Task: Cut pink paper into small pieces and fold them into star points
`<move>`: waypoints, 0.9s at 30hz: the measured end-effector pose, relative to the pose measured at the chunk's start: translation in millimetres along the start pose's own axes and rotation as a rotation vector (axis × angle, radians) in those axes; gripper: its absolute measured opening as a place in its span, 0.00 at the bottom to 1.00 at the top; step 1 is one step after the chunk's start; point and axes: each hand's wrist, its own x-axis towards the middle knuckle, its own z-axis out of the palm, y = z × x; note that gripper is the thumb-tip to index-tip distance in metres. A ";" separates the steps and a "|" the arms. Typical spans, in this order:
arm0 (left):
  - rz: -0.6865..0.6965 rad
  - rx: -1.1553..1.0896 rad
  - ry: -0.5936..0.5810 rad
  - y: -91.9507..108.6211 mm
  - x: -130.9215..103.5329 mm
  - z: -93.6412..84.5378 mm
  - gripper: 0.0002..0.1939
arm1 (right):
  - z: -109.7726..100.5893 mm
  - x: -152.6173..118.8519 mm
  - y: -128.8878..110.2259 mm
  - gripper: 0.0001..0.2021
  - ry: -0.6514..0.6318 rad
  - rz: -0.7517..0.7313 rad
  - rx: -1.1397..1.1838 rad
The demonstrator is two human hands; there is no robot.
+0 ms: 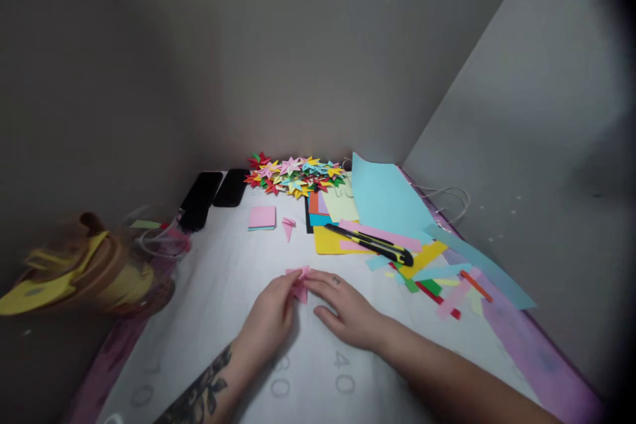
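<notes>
1. Head view: a small pink folded paper (299,281) is pinched at the middle of the white mat (223,291) between the fingertips of the left hand (271,318) and the right hand (348,311), both clamped on it
2. Nothing is seen lying between the hands and the paper; one yellow-black utility knife (372,245) is laid on coloured sheets to the right
3. Counted behind: one pile of paper stars (295,175), two black phones (216,193), one pink square (262,217), one small pink folded piece (287,227)

White cutting mat (209,291) with paper stars (295,176), 2 phones (214,193), knife (372,244).
</notes>
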 end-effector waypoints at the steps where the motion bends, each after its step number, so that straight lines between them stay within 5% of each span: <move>1: -0.013 -0.010 0.018 1.1 -1.0 1.9 0.22 | -1.8 0.2 3.0 0.21 0.041 0.002 0.051; 4: -0.029 -0.041 0.041 4.3 -6.3 8.7 0.23 | -9.9 3.4 9.6 0.17 0.098 0.002 0.157; 9: -0.041 -0.105 0.026 1.2 -15.9 16.9 0.29 | -22.3 13.8 6.5 0.29 -0.228 -0.084 -0.062; 13: -0.076 -0.138 0.028 -5.3 -17.8 18.2 0.32 | -24.1 16.8 2.8 0.35 -0.334 -0.052 -0.171; 19: -0.071 -0.124 0.018 -6.7 -9.8 10.8 0.32 | -21.5 18.7 4.2 0.33 -0.331 -0.047 -0.215; 27: -0.059 -0.052 0.079 -0.3 8.9 -5.6 0.12 | -6.4 13.7 -8.8 0.26 -0.241 0.003 -0.328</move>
